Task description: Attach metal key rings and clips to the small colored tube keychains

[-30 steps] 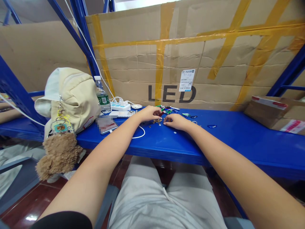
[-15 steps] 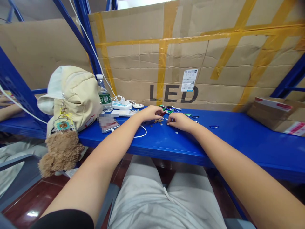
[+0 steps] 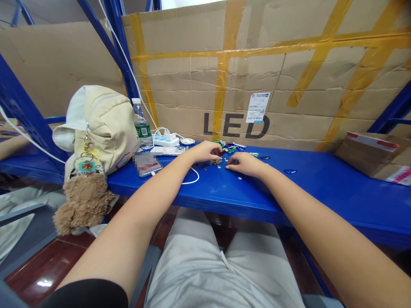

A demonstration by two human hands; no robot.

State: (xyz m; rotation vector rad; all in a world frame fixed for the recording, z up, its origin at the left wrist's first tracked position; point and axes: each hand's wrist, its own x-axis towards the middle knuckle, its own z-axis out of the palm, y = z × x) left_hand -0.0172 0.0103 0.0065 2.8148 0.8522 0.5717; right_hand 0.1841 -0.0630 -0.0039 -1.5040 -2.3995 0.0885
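Note:
Both my hands rest on a blue metal shelf [image 3: 321,188] over a scatter of small metal pieces [image 3: 215,162]. My left hand [image 3: 205,151] has its fingers curled in a pinch at the pile's left edge, next to a red piece [image 3: 221,152]. My right hand [image 3: 244,163] lies just right of the pile, fingers bent and pinched toward the small parts. What either pinch holds is too small to make out. Behind the hands lie coloured clips, green and blue [image 3: 230,147]. A small white disc [image 3: 239,177] sits near my right wrist.
A cream backpack [image 3: 99,128] with a plush bear [image 3: 81,203] hangs off the shelf's left end. A water bottle [image 3: 141,126], power strip [image 3: 165,139], phones [image 3: 147,164] and white cable [image 3: 192,177] lie beside it. A taped cardboard wall marked LED [image 3: 237,125] stands behind. A cardboard box [image 3: 375,156] sits at right.
The view has shifted slightly to the left and upward. My hands stay at the pile, with only small finger movements.

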